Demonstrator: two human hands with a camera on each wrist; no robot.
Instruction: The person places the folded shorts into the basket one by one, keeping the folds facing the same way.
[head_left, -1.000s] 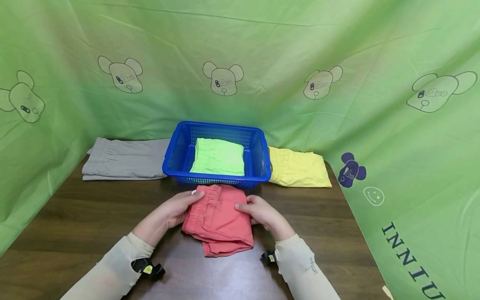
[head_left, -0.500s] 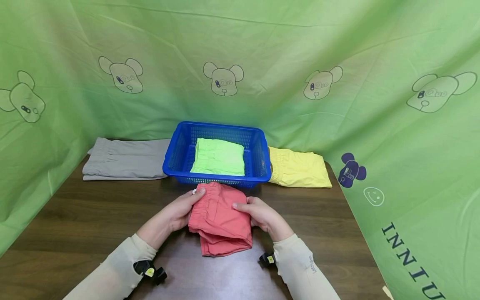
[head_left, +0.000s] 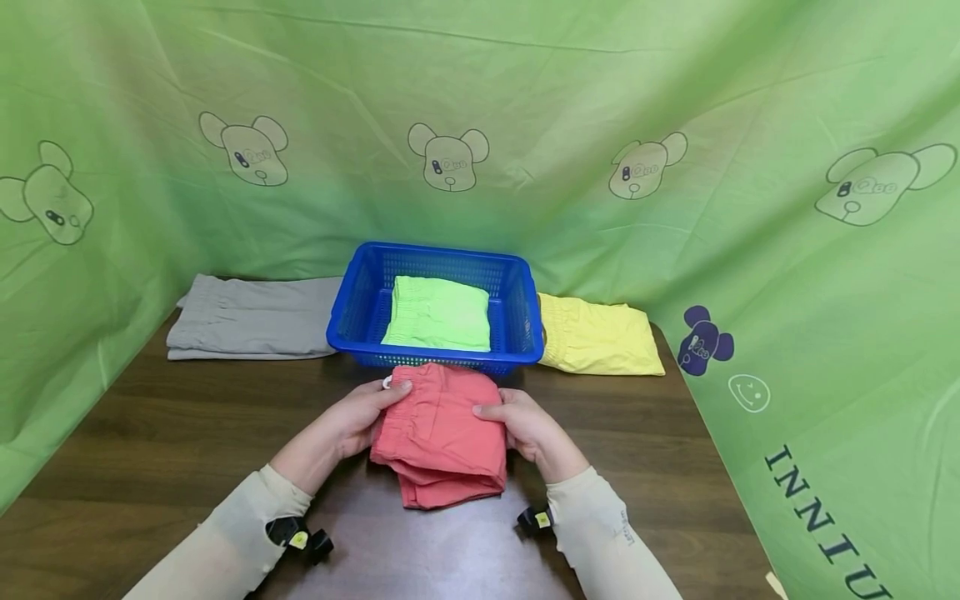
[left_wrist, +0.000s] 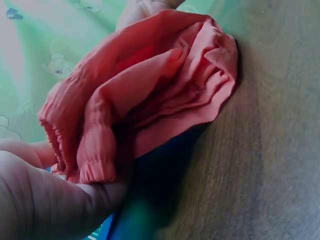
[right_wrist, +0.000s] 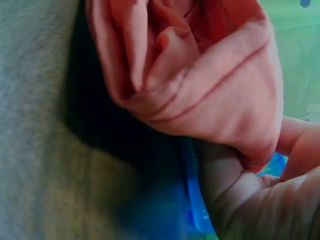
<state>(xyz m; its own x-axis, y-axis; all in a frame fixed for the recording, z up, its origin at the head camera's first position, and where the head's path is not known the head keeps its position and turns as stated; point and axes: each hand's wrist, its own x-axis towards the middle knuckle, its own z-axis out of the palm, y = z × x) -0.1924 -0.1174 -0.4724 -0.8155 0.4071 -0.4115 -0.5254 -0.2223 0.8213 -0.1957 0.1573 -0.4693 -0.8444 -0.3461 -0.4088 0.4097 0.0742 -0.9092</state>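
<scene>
Folded red shorts [head_left: 446,425] with an elastic waistband are held between both hands in front of the basket, in the head view. My left hand [head_left: 356,421] pinches the waistband side, thumb on top and fingers underneath. On the opposite side my right hand [head_left: 532,425] grips the folded edge, its thumb lying over the cloth. The left wrist view shows the layered folds of the shorts [left_wrist: 160,85] from the side, raised off the wood at the hand's end. In the right wrist view the cloth [right_wrist: 215,95] sags between thumb and fingers.
Just beyond the shorts stands a blue plastic basket [head_left: 435,358] holding a folded light-green garment [head_left: 438,314]. A folded grey garment [head_left: 255,321] lies left of it, a folded yellow one [head_left: 600,335] right. Green printed curtain [head_left: 540,75] encloses the wooden table [head_left: 187,417].
The red shorts have shifted slightly up toward the basket, and their lower layers hang a little differently. Both hands keep their hold throughout. The basket and other garments stay put.
</scene>
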